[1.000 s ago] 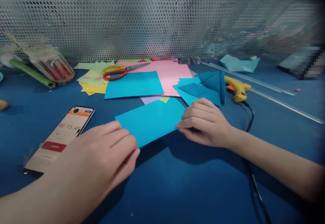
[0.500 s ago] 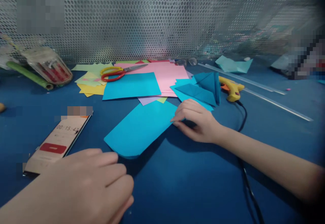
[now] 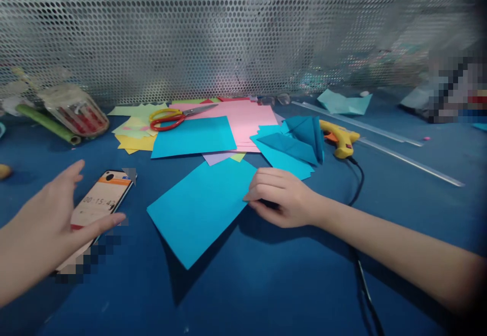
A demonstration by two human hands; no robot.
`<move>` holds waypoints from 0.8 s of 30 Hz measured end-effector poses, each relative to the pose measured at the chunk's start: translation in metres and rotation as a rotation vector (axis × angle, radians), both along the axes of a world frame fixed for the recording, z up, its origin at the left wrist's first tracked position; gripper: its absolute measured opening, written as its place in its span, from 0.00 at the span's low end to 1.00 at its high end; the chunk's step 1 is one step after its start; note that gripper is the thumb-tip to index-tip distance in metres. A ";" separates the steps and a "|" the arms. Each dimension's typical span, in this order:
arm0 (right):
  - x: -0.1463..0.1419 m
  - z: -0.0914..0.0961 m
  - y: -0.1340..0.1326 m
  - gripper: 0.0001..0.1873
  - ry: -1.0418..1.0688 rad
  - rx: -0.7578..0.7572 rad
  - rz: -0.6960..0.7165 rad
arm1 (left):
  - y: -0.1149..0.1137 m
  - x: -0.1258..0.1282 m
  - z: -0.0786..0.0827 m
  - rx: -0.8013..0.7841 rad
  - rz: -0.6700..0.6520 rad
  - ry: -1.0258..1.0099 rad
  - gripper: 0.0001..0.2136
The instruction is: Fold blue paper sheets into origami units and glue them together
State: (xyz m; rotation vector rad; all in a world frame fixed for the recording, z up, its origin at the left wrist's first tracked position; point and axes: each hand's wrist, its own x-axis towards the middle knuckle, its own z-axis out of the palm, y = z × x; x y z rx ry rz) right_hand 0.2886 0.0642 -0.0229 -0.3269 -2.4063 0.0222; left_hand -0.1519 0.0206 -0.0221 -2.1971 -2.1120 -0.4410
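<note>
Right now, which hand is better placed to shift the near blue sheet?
Right, most likely: the right hand has its grip on the edge of the near blue sheet. The left hand is open and apart from it, partly hiding the phone.

head view | forward, down | near blue table (image 3: 266,290) | mesh panel (image 3: 228,31) ahead

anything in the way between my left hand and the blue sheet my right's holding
Nothing upright shows between them. From the thumb of the left hand, only tabletop shows before the blue sheet; from its fingers, the phone lies flat on the way, probably too low to block.
</note>
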 end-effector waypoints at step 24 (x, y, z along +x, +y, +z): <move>0.001 -0.002 -0.004 0.07 -0.038 0.112 0.029 | -0.017 0.032 0.018 -0.062 0.256 0.150 0.31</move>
